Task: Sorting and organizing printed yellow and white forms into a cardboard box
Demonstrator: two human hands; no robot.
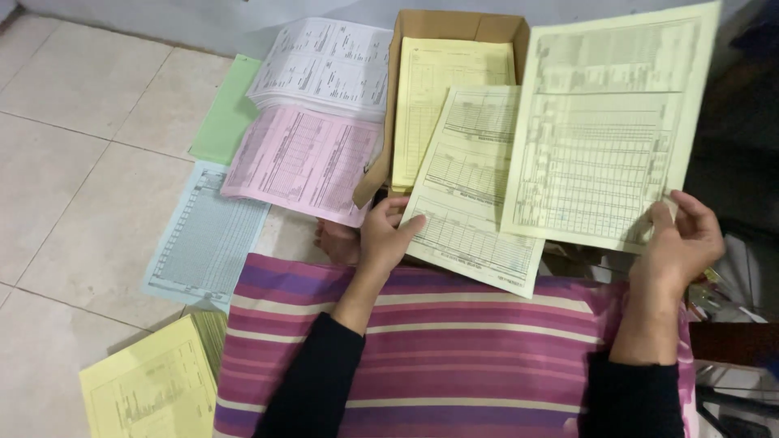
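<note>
Pale tiled floor [81, 162], light wall [162, 20] behind

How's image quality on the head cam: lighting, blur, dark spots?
Head view: soft, even light on the floor tiles, no glare; right edge falls into dark shadow; print on the sheet in the right hand is too soft to read; left hand is sharp, no motion blur.

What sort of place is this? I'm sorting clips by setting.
Probably a home or small office floor used for sorting paperwork: tiled floor, a cardboard box of yellow forms, and a pink stack laid out.
</note>
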